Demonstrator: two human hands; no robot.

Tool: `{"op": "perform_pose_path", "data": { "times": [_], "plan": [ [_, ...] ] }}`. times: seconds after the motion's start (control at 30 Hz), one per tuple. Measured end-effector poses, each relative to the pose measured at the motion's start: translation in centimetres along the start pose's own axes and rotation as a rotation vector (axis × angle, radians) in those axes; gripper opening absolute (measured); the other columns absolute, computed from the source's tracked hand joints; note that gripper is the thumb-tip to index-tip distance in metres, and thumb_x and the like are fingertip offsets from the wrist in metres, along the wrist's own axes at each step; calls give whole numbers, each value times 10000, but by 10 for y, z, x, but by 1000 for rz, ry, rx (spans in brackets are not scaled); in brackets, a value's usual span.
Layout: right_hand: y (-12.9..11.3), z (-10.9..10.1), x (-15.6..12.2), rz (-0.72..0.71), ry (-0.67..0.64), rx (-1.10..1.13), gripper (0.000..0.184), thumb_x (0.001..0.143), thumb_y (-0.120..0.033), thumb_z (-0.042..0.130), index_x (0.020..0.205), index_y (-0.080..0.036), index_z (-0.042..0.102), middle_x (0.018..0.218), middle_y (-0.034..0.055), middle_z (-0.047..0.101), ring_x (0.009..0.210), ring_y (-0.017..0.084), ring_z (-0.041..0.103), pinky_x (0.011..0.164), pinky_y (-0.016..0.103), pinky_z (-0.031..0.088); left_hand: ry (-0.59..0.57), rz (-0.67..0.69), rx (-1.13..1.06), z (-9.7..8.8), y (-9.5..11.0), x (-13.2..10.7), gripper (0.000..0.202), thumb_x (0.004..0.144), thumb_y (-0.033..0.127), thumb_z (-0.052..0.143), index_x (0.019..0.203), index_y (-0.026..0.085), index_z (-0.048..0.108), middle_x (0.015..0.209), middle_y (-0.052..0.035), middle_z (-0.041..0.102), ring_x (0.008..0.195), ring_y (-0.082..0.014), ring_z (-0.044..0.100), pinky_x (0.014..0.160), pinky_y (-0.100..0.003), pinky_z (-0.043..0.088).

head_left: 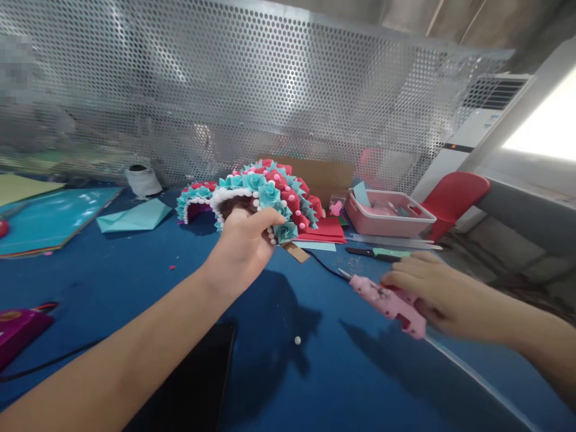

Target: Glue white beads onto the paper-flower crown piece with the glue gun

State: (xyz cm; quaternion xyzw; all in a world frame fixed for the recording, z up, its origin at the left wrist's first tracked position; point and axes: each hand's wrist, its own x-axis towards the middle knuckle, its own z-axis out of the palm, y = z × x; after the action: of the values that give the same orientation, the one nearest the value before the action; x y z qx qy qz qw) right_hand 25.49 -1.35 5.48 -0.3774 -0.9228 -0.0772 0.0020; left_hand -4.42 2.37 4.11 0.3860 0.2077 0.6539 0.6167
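Note:
My left hand (pixel 245 246) grips the rim of a curved craft piece covered in paper flowers (pixel 270 195), held above the table. Teal and red paper roses cover its outside, with pink and white beads among them and a row of white beads along the edge. Its inside is mostly hidden by my hand. In my right hand (pixel 427 288) is a pink hot glue gun (pixel 389 303), its metal nozzle pointing left toward the craft piece but apart from it. A single white bead (pixel 297 340) lies on the blue table between my hands.
Behind stand a similar flowered piece (pixel 194 201), a pink basket (pixel 389 222) and red paper (pixel 326 230). A green-handled knife (pixel 380 253) lies near my right hand. Teal folded paper (pixel 135 216) and a black flat device (pixel 198 378) lie leftward. A perforated metal screen (pixel 252 78) closes the back.

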Motion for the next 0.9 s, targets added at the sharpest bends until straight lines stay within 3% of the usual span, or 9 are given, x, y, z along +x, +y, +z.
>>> {"op": "perform_pose_path", "data": {
  "times": [0.1,0.2,0.27,0.37,0.5,0.6,0.7,0.8,0.9],
  "plan": [
    [24,37,-5,9,-234,-48,408,624,19,437,901,-227,609,850,53,629,844,226,583,791,430,456,12,11,9,1,1,0,301,638,1,667,615,187,432,692,18,487,695,-126,483,666,-308,417],
    [32,51,-7,-9,-107,-86,471,690,-12,459,1087,-214,613,1051,107,635,1030,277,574,883,493,438,2,4,-8,3,0,-1,306,641,-3,666,610,188,429,635,32,433,647,-111,453,630,-289,392],
    [14,52,-1,-69,60,-27,475,773,-72,483,1229,-183,555,1182,141,610,1124,280,552,935,476,443,-11,1,-22,3,-3,-2,309,635,-17,664,617,189,434,623,39,422,604,-95,416,596,-272,366],
    [-38,62,19,-163,183,219,343,929,-162,422,1249,-183,542,1086,99,666,1001,178,621,882,313,507,-28,17,-51,1,-8,-1,315,597,-63,639,642,190,459,666,36,472,627,-88,435,607,-258,369],
    [-92,100,47,-188,153,474,422,924,-445,498,1196,-139,600,976,99,684,863,164,637,780,266,539,-23,27,-56,-1,-12,1,334,572,-107,583,673,194,484,694,35,497,670,-86,461,632,-239,378],
    [-101,118,60,-191,176,528,317,909,-426,531,1010,-172,692,919,70,686,829,144,630,766,252,530,-48,41,-46,-2,-13,2,325,580,-98,588,674,195,482,661,45,472,625,-82,436,605,-237,366],
    [-101,105,62,-247,240,603,209,918,-310,551,932,-166,701,880,55,695,799,115,635,751,214,526,-59,61,-37,-2,-12,4,296,616,-58,616,688,195,482,669,47,479,616,-87,440,591,-242,364],
    [-103,66,60,-345,335,785,155,907,-177,567,1020,-129,662,848,46,718,831,90,652,791,168,528,-80,80,-55,-4,-14,7,285,648,-53,599,708,197,478,684,45,493,625,-93,453,601,-245,374],
    [-102,23,60,-389,415,756,244,886,-32,528,1093,-121,622,875,42,732,919,91,664,854,174,537,-87,75,-66,-5,-17,8,275,656,-64,587,700,187,482,703,40,506,644,-89,464,631,-244,390]
  ]
}}
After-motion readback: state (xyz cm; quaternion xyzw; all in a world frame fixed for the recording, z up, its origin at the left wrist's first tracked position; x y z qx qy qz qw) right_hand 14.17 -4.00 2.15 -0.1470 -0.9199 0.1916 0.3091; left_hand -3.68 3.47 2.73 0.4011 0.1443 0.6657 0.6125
